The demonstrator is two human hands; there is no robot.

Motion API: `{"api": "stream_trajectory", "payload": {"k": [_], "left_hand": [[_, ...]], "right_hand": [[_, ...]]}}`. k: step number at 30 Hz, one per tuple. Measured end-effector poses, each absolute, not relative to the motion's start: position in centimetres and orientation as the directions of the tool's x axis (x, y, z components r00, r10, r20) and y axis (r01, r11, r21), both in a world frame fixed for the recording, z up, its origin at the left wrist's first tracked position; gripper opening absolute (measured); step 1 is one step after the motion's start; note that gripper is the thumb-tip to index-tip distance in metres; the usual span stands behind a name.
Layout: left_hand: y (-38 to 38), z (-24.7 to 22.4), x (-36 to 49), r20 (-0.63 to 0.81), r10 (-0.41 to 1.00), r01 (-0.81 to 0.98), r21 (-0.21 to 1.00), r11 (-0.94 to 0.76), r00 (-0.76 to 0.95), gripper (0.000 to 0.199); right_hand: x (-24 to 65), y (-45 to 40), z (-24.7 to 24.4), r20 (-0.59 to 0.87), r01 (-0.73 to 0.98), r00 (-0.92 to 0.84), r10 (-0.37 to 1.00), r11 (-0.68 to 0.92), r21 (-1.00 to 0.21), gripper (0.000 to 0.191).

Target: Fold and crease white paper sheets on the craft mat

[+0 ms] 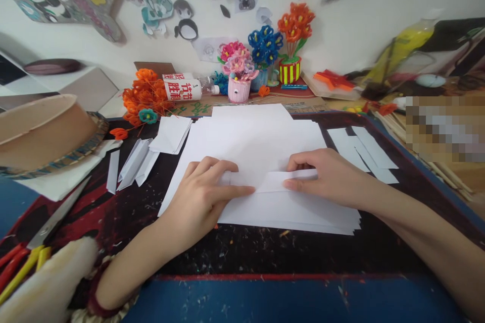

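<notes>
A narrow folded strip of white paper [273, 182] lies across a stack of white paper sheets [257, 139]. At its right part my right hand [322, 176] is closed, pinching the strip between thumb and curled fingers. My left hand [206, 189] is on the strip's left part, index finger stretched along it and pressing down, the other fingers bent around its end; its thumb is mostly hidden. Left of the stack are folded paper pieces [137, 161] and a small pile of paper squares [170, 133]. Cut paper strips [369, 146] lie to the right.
Scissors [56, 214] with red and yellow handles lie at the left, near a tan basket-like container [41, 133]. Behind the stack stand beaded flowers in a pink pot [238, 90] and a striped pot [290, 70], beside a lying plastic bottle [185, 88]. Thin sticks [428, 149] are at right.
</notes>
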State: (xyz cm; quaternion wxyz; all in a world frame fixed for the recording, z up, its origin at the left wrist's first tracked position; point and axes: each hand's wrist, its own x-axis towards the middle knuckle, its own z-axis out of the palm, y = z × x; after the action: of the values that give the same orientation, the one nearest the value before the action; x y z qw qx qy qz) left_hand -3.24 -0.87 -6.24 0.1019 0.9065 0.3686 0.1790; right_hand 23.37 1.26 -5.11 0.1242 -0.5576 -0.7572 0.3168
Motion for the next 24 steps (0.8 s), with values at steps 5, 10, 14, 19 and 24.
{"api": "stream_trajectory", "payload": {"k": [5, 10, 14, 19, 24], "left_hand": [[-0.8, -6.3, -3.1, 0.25, 0.713, 0.625, 0.35, -0.698, 0.655, 0.043], [-0.8, -6.5, -3.1, 0.268, 0.71, 0.624, 0.345, -0.701, 0.651, 0.043], [-0.8, -6.5, -3.1, 0.249, 0.717, 0.624, 0.361, -0.693, 0.652, 0.042], [-1.0, -6.1, -2.9, 0.231, 0.719, 0.65, 0.312, -0.692, 0.655, 0.048], [-1.2, -5.5, -2.5, 0.239, 0.724, 0.7, 0.188, -0.688, 0.647, 0.046]], "right_hand": [[23.5, 1.3, -5.1, -0.173, 0.755, -0.368, 0.914, 0.185, -0.629, 0.014], [23.5, 1.3, -5.2, -0.183, 0.75, -0.361, 0.914, 0.168, -0.639, 0.012], [23.5, 1.4, -5.2, -0.189, 0.749, -0.368, 0.911, 0.17, -0.64, 0.013], [23.6, 1.4, -5.3, -0.176, 0.732, -0.379, 0.909, 0.179, -0.657, 0.013], [23.6, 1.4, -5.4, -0.166, 0.73, -0.382, 0.909, 0.187, -0.658, 0.012]]}}
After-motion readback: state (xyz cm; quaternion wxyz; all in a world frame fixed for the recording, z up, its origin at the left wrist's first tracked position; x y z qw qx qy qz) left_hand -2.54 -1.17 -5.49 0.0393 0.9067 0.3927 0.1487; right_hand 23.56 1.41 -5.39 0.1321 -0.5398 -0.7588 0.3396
